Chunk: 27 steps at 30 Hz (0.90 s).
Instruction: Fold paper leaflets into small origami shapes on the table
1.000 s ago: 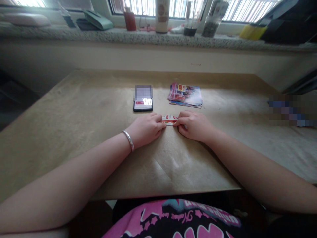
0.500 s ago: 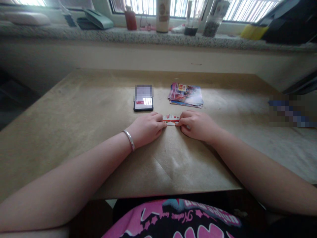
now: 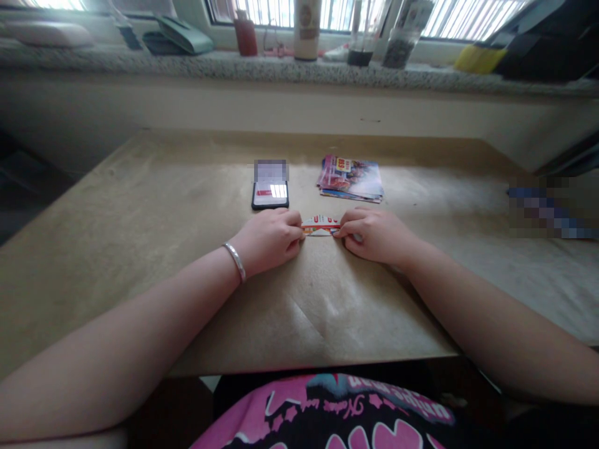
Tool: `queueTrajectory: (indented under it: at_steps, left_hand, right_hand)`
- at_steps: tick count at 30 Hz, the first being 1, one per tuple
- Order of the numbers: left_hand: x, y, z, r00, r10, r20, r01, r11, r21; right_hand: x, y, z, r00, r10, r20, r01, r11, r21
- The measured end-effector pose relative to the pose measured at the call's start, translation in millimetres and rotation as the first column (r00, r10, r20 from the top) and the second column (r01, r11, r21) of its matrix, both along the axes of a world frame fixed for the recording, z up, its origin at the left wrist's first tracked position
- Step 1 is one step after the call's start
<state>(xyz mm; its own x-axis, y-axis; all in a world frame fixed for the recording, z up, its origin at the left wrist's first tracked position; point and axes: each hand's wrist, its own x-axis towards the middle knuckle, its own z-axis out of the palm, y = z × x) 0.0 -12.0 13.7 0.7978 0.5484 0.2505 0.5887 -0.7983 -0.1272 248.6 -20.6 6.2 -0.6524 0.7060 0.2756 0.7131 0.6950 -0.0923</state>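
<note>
Left hand (image 3: 269, 240) curled narrow, fingertips (image 3: 298, 232) pinching the left end of a small printed paper strip (image 3: 321, 226); right hand (image 3: 377, 236) equally narrow, fingertips (image 3: 339, 230) on the right end. The strip lies between the hands, in front of the body and near the middle of the worktop's width. Its face is glossy, printed red and white, and its lower edge bows in a shallow curve. Whether it touches the surface below cannot be told. A silver bangle (image 3: 235, 262) circles the left wrist. Risk: the strip looks thin, so uneven pressure could crease it, or its bow could spring it from the fingertips. The ridged creases in the matte kraft-paper-covered worktop (image 3: 116, 249) could catch an edge if it were dragged. A sideways slip of the left hand could hit the smartphone (image 3: 270, 196), which lies flat just beyond it, its smooth dark case partly obscured. A stack of glossy leaflets (image 3: 350, 179), loosely fanned at its edges, lies beyond the strip and could shift if bumped. Farther off, a speckled granite windowsill (image 3: 281, 70) carries a cream bottle (image 3: 307, 31).
</note>
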Motion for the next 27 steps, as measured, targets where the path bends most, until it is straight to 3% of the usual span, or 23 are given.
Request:
queueTrajectory:
  at_steps: [5, 11, 15, 27]
  left_hand:
    - [5.1, -0.9, -1.9, 0.998, -0.054, -0.014, 0.054, 0.998, 0.034]
    - [7.6, -2.3, -4.5, 0.999, -0.035, 0.026, 0.035, 0.999, -0.008]
    - [6.5, -3.2, -4.8, 0.996, -0.088, -0.008, 0.088, 0.996, -0.016]
    - [5.2, -1.9, -0.6, 0.999, -0.054, -0.003, 0.054, 0.996, -0.073]
  right_hand:
    - [-0.2, -0.1, -1.0, 1.000, 0.003, -0.025, -0.003, 1.000, -0.001]
    - [1.5, 1.4, 0.7, 0.999, 0.009, -0.030, -0.010, 1.000, -0.022]
    - [3.8, 2.4, 3.5, 1.000, 0.023, 0.002, -0.023, 0.999, -0.040]
    - [8.6, 4.2, 3.0, 0.998, 0.046, -0.035, -0.048, 0.996, -0.073]
